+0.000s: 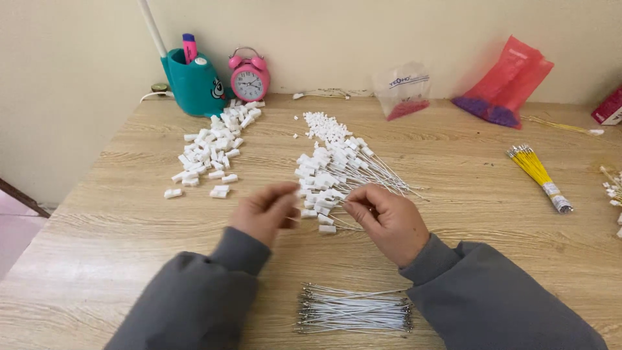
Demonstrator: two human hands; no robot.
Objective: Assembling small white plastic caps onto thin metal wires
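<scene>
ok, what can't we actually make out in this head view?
- Left hand: blurred; what the fingertips pinch is unclear.
- Right hand: fingers curl over whatever it holds, likely a thin white wire; grip point hidden.
- Red box: cut off by the right edge.
- White pieces at the right edge: partly out of frame.
- Pink clock: hands too small to read.

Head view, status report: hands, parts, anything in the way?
Left hand and right hand pinch a thin white wire between them. Assembled wire pile just beyond. Loose wire bundle near sleeves. Nothing obstructing.
</scene>
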